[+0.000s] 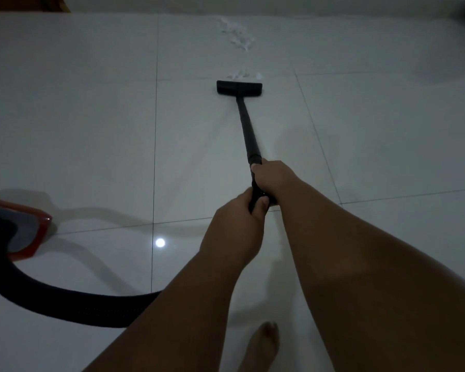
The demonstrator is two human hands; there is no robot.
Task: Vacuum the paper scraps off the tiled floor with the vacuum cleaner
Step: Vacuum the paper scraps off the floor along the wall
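Both hands grip the black vacuum wand (247, 130). My right hand (273, 178) holds it higher up the tube, and my left hand (239, 221) is wrapped around it just behind. The flat black floor nozzle (239, 88) rests on the pale tiled floor (91, 116). A small cluster of white paper scraps (243, 74) lies right at the nozzle's far edge. A larger strip of paper scraps (236, 34) is scattered farther ahead, near the wall.
The red and grey vacuum body (19, 229) sits at the left edge, its thick black hose (65, 304) curving along the floor toward my arms. My bare foot (263, 345) is at the bottom. A wooden piece (62, 4) shows top left.
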